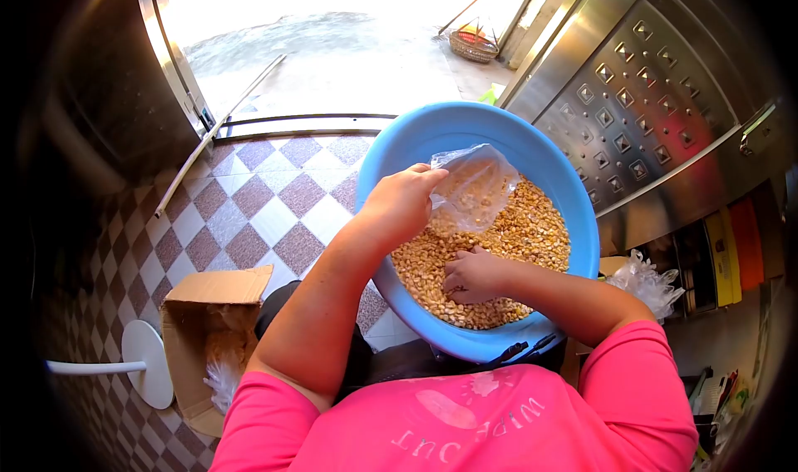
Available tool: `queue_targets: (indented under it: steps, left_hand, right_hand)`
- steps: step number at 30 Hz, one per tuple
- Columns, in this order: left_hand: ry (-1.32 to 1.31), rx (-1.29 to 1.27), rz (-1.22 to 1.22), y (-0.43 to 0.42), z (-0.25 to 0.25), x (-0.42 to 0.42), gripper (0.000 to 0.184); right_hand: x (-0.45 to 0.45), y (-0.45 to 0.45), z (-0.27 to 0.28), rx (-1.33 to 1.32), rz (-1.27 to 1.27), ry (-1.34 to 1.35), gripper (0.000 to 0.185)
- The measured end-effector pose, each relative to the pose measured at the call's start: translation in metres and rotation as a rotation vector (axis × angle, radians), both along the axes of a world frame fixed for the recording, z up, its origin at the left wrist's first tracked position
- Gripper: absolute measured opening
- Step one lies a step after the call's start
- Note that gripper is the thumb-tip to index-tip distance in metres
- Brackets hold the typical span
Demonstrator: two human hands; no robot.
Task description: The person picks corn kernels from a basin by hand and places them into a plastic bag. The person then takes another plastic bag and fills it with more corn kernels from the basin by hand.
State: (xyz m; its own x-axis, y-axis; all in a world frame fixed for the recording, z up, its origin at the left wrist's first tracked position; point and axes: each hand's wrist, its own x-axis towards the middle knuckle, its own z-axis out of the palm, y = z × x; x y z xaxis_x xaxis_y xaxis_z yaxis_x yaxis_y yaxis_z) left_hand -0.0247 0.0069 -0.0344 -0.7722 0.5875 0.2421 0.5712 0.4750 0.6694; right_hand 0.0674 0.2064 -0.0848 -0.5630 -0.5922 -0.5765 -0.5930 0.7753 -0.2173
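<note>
A large blue plastic tub (586, 222) stands in front of my lap, with a thick layer of dried corn kernels (532, 231) inside. My left hand (407, 196) pinches the rim of a clear plastic bag (480, 181), which hangs over the far part of the kernels. Some kernels show through the bag's thin wall; I cannot tell whether they are inside or behind it. Just below the bag, my right hand (475, 276) presses into the kernels with its fingers curled. Its fingertips are partly hidden among them.
An open cardboard box (187, 339) holding plastic bags sits at left, beside a white round base (150, 364). A pole (216, 135) leans across the doorway. A metal door (632, 106) is at right, near crumpled plastic bags (644, 285). A basket (474, 45) stands outside.
</note>
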Motion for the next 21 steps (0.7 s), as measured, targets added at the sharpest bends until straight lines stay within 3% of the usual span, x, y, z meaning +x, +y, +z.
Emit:
queue_targets:
  steps: [7, 9, 11, 12, 14, 15, 17, 18, 19, 21]
  left_hand:
    - [0.012, 0.055, 0.036, -0.003, 0.005, 0.004, 0.044]
    - [0.020, 0.065, 0.042, -0.004, 0.005, 0.005, 0.045]
    - [0.022, 0.044, 0.034, -0.005, 0.008, 0.006, 0.044]
    - [0.023, 0.027, 0.031, -0.005, 0.009, 0.006, 0.042]
    - [0.031, 0.027, 0.056, -0.006, 0.014, 0.008, 0.044]
    - [0.034, 0.029, 0.087, -0.007, 0.015, 0.009, 0.045]
    - [0.106, 0.004, 0.108, -0.010, 0.012, 0.008, 0.045]
    - [0.175, -0.018, 0.129, -0.012, 0.014, 0.008, 0.045]
    - [0.174, -0.021, 0.130, -0.013, 0.017, 0.009, 0.045]
    - [-0.001, 0.012, 0.102, -0.015, 0.025, 0.014, 0.044]
  right_hand:
    - [0.006, 0.027, 0.037, -0.013, -0.017, -0.037, 0.025]
    - [-0.016, 0.035, 0.039, -0.519, -0.312, 0.082, 0.022]
    - [-0.040, 0.027, 0.046, -0.670, -0.652, 0.126, 0.024]
    - [-0.054, 0.025, 0.040, -0.674, -0.656, 0.130, 0.024]
    - [-0.082, 0.026, 0.007, -0.942, -0.953, -0.063, 0.026]
    - [-0.090, 0.022, -0.014, -0.947, -0.951, -0.061, 0.026]
    - [-0.101, 0.010, -0.049, -0.833, -0.736, 0.251, 0.030]
    - [-0.108, 0.005, -0.044, -0.597, -0.633, 0.270, 0.041]
    - [-0.112, 0.002, -0.040, -0.600, -0.633, 0.268, 0.041]
    - [-0.117, -0.005, -0.027, -0.401, -0.476, 0.532, 0.054]
